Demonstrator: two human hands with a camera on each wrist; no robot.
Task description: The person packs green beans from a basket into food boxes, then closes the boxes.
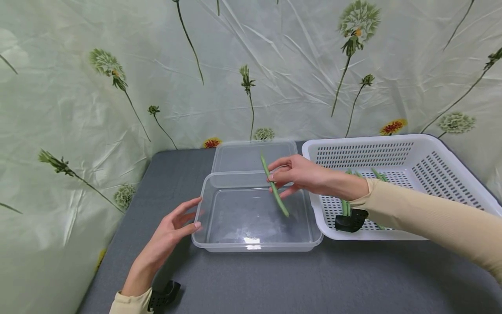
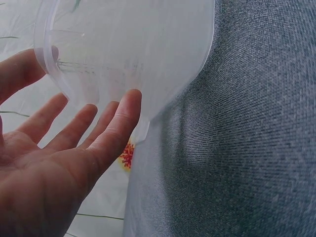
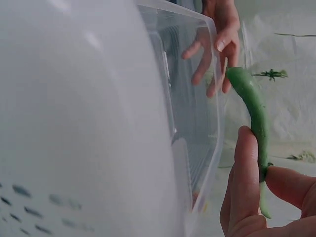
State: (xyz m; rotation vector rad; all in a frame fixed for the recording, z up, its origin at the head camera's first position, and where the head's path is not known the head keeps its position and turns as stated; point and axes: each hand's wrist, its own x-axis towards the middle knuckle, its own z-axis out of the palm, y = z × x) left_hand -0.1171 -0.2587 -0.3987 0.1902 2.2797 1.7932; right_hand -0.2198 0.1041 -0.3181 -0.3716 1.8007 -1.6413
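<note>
My right hand (image 1: 296,175) pinches a green bean (image 1: 276,198) between thumb and fingers. The bean hangs slanted above the right half of a clear plastic container (image 1: 243,218), whose floor shows no other bean. In the right wrist view the bean (image 3: 256,111) stands out past the fingertips. At the container's left rim is my left hand (image 1: 168,235), its fingers spread and loosely bent at the wall. The left wrist view shows its fingertips (image 2: 129,98) beside the clear wall; whether they press on it I cannot tell.
On the right stands a white perforated basket (image 1: 364,141) with several green beans (image 1: 378,175) inside, partly hidden by my right forearm. Behind the container lies a clear lid-like piece (image 1: 235,157). Grey cloth (image 1: 251,283) covers the table; a flower-patterned sheet (image 1: 211,109) hangs behind.
</note>
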